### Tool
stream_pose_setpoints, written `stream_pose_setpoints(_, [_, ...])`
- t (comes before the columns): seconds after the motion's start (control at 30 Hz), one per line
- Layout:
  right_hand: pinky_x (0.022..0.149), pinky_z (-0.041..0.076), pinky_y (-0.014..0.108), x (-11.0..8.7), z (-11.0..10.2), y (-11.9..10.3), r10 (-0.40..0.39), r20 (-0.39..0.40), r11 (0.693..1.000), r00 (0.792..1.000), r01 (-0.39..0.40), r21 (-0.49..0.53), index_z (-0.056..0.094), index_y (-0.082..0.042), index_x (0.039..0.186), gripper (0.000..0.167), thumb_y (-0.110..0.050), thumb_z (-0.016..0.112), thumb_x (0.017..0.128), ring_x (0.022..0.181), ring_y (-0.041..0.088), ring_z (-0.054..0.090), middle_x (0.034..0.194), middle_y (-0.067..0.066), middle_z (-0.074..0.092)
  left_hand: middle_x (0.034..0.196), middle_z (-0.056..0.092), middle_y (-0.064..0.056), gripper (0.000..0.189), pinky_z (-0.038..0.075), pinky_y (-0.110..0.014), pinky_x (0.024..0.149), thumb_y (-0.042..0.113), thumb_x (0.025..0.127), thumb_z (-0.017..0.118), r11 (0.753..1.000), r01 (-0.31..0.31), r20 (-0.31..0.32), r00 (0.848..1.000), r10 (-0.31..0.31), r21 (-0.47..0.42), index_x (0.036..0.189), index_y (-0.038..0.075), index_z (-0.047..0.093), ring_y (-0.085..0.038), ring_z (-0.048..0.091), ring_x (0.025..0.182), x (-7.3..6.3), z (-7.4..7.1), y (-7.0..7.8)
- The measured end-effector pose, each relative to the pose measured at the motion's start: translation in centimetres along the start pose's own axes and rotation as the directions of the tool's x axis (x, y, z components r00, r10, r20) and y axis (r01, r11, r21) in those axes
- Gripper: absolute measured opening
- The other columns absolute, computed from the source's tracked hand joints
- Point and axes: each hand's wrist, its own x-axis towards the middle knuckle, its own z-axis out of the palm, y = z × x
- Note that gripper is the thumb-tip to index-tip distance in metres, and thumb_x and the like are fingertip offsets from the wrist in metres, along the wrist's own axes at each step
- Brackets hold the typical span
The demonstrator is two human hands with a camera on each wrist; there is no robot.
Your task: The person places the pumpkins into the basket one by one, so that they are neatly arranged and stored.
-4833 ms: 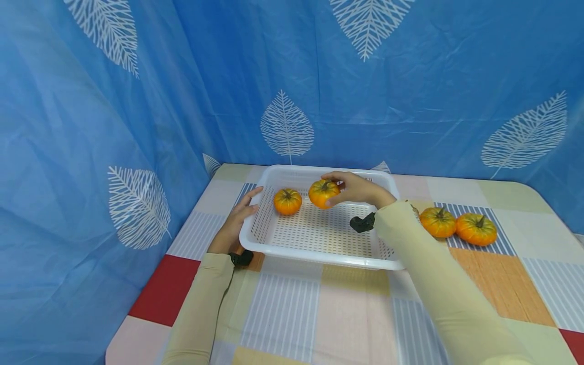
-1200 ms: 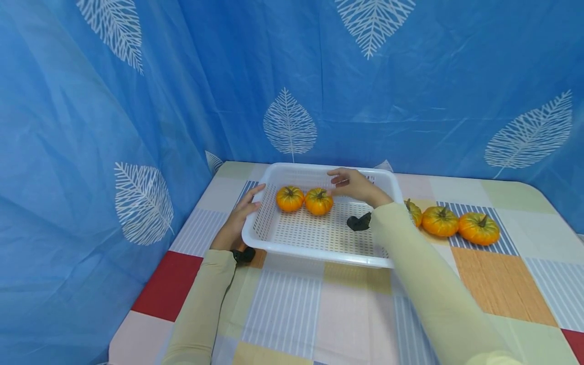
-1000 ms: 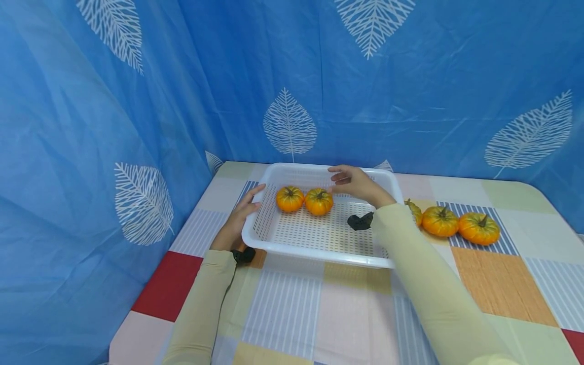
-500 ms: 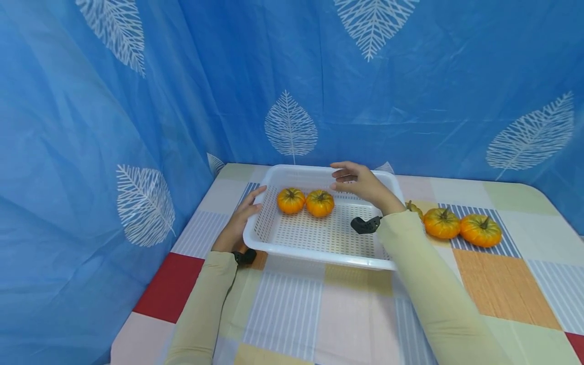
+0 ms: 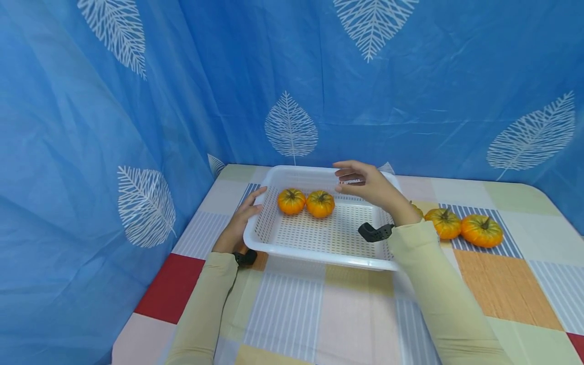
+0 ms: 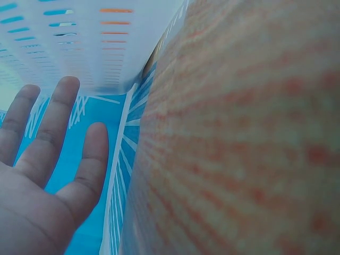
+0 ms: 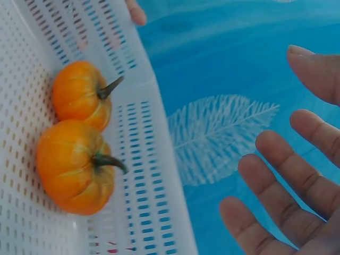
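Two small orange pumpkins sit side by side in a white perforated plastic basket [image 5: 315, 259], the left pumpkin [image 5: 291, 201] touching the right pumpkin [image 5: 320, 204]. My left hand [image 5: 239, 220] rests at the basket's left rim with its fingers fairly straight; in the left wrist view its fingertips [image 6: 68, 87] lie against the basket's slotted wall. Above the right back part of the basket hovers my right hand [image 5: 365, 185], its fingers spread and loosely bent, holding nothing. The right wrist view shows those fingers [image 7: 276, 186] apart from the pumpkins.
More pumpkins lie on the checked tablecloth [image 5: 356, 304] right of the basket: a middle pumpkin [image 5: 443, 223], an outer pumpkin [image 5: 481, 231], and one mostly hidden behind my right arm. A blue curtain [image 5: 205, 76] with white leaf prints hangs behind and at the left.
My right hand has let go of the second pumpkin, which now sits beside the first, and has moved up and to the right. The left hand has stayed at the basket rim.
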Motion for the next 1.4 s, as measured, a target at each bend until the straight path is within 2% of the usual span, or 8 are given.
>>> stream_pose_setpoints(0.43, [0.112, 0.051, 0.046, -3.2, -0.9, -2.3, -0.103, 0.029, 0.991, 0.994, 0.105, -0.081, 0.056, 0.003, 0.152, 0.055, -0.002, 0.074, 0.1, 0.131, 0.037, 0.061, 0.145, 0.023, 0.063, 0.177, 0.024, -0.008, 0.067, 0.059, -0.044, 0.1, 0.027, 0.11, 0.045, 1.0, -0.017, 0.021, 1.0, 0.018, -0.012, 0.173, 0.026, 0.021, -0.044, 0.046, 0.139, 0.2, -0.1, -0.3])
stream_pose_setpoints(0.67, [0.104, 0.049, 0.018, -4.9, -1.5, -2.7, -0.122, 0.042, 0.987, 0.992, 0.126, -0.104, 0.057, 0.003, 0.151, 0.056, -0.002, 0.076, 0.099, 0.132, 0.039, 0.06, 0.145, 0.021, 0.063, 0.177, 0.025, -0.007, 0.066, 0.06, -0.046, 0.099, 0.028, 0.11, 0.045, 1.0, -0.005, 0.018, 1.0, 0.005, -0.004, 0.173, 0.028, 0.022, -0.044, 0.048, 0.138, 0.2, -0.1, -0.3])
stream_pose_setpoints(0.77, [0.104, 0.047, 0.015, -5.6, -1.8, -2.7, -0.126, 0.043, 0.986, 0.991, 0.13, -0.109, 0.058, 0.003, 0.151, 0.056, -0.002, 0.076, 0.098, 0.13, 0.035, 0.061, 0.146, 0.021, 0.063, 0.178, 0.022, -0.01, 0.067, 0.06, -0.044, 0.098, 0.026, 0.111, 0.043, 1.0, -0.019, 0.037, 0.999, 0.019, -0.011, 0.173, 0.025, 0.019, -0.045, 0.046, 0.138, 0.3, -0.1, -0.3])
stream_pose_setpoints(0.9, [0.104, 0.047, 0.015, -6.6, -2.2, -2.6, -0.123, 0.04, 0.986, 0.992, 0.127, -0.112, 0.059, 0.001, 0.15, 0.055, -0.005, 0.077, 0.099, 0.128, 0.022, 0.062, 0.146, 0.018, 0.063, 0.179, 0.016, -0.015, 0.068, 0.061, -0.041, 0.096, 0.021, 0.111, 0.04, 0.999, -0.045, 0.067, 0.997, 0.047, -0.028, 0.174, 0.019, 0.014, -0.047, 0.044, 0.138, 0.4, -0.3, -0.4])
stream_pose_setpoints(1.03, [0.103, 0.05, 0.017, -7.7, -2.6, -2.5, -0.108, 0.028, 0.992, 0.994, 0.11, -0.067, 0.059, 0.001, 0.151, 0.054, -0.005, 0.076, 0.1, 0.125, 0.012, 0.063, 0.146, 0.017, 0.063, 0.179, 0.014, -0.017, 0.068, 0.061, -0.039, 0.095, 0.02, 0.111, 0.04, 0.998, -0.056, 0.076, 0.995, 0.059, -0.039, 0.174, 0.017, 0.012, -0.048, 0.045, 0.137, 0.4, -0.4, -0.5])
stream_pose_setpoints(1.17, [0.101, 0.052, 0.018, -8.7, -3.1, -2.0, -0.114, 0.007, 0.993, 0.993, 0.114, -0.043, 0.059, 0.001, 0.151, 0.054, -0.003, 0.075, 0.099, 0.123, 0.01, 0.064, 0.145, 0.015, 0.064, 0.179, 0.013, -0.018, 0.069, 0.06, -0.035, 0.094, 0.019, 0.11, 0.039, 0.997, -0.068, 0.077, 0.995, 0.071, -0.036, 0.174, 0.015, 0.012, -0.046, 0.044, 0.137, 0.4, -0.4, -0.4])
stream_pose_setpoints(1.3, [0.099, 0.054, 0.018, -9.4, -3.7, -1.4, -0.137, -0.011, 0.99, 0.99, 0.137, -0.031, 0.059, 0.003, 0.149, 0.054, 0.003, 0.074, 0.098, 0.121, 0.009, 0.065, 0.14, 0.004, 0.067, 0.179, 0.01, -0.022, 0.07, 0.059, -0.033, 0.093, 0.015, 0.108, 0.036, 0.994, -0.1, 0.1, 0.99, 0.104, -0.048, 0.172, 0.009, 0.008, -0.045, 0.043, 0.136, 0.4, -0.4, -0.4])
stream_pose_setpoints(1.4, [0.096, 0.055, 0.02, -10.0, -4.1, -0.9, -0.151, -0.02, 0.989, 0.988, 0.151, 0.002, 0.062, -0.002, 0.148, 0.052, 0.007, 0.072, 0.097, 0.12, 0.01, 0.066, 0.137, -0.005, 0.068, 0.178, 0.009, -0.023, 0.071, 0.059, -0.032, 0.092, 0.014, 0.107, 0.036, 0.993, -0.108, 0.104, 0.988, 0.113, -0.054, 0.172, 0.007, 0.008, -0.045, 0.042, 0.135, 0.4, -0.4, -0.4])
